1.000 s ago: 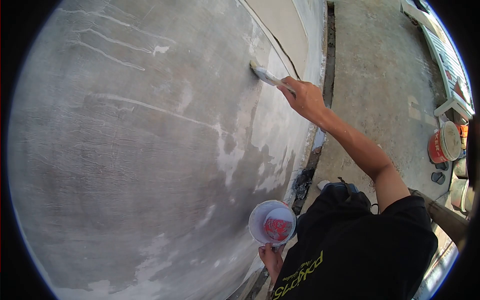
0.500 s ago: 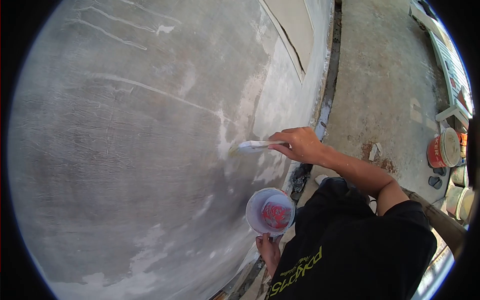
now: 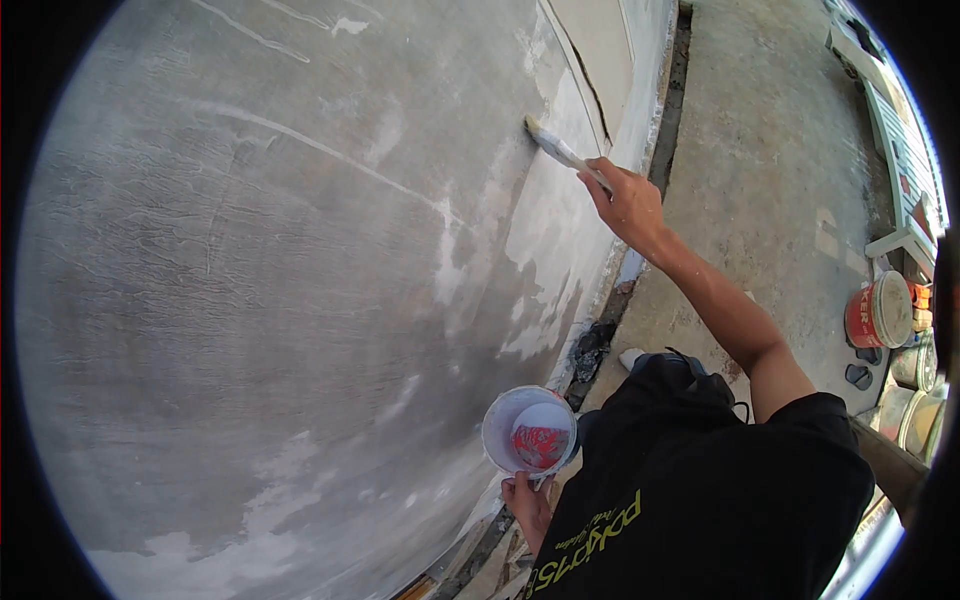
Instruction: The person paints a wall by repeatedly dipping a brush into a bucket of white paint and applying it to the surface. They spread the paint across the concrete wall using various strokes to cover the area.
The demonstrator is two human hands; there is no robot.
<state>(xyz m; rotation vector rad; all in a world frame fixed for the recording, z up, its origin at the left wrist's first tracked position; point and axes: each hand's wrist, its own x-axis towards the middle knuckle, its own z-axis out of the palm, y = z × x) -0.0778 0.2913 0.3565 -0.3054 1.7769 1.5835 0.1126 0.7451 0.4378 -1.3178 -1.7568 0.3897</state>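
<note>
My right hand (image 3: 630,207) grips the pale handle of a paintbrush (image 3: 560,150), fingers wrapped round it. The brush's yellowish bristles are at the grey wall (image 3: 300,270), close to the corner of a pale panel (image 3: 597,55). Lower down, my left hand (image 3: 527,503) is closed on the rim of a small white bucket (image 3: 500,430), which is tilted so that I see inside. A red and grey patch shows in the bucket, beside a whitish area. The wall has whitish patches, streaks and darker, damp-looking areas.
A narrow gutter (image 3: 675,90) runs along the wall's foot, with dark debris (image 3: 592,350) in it. On the concrete floor (image 3: 770,130) stand a red-and-white bucket (image 3: 880,310), more containers, a pair of dark sandals (image 3: 860,375) and a white slatted bench (image 3: 895,160).
My right hand has carried the brush up the picture along the wall, from the middle to near the panel's corner. My left hand and the bucket have shifted only slightly.
</note>
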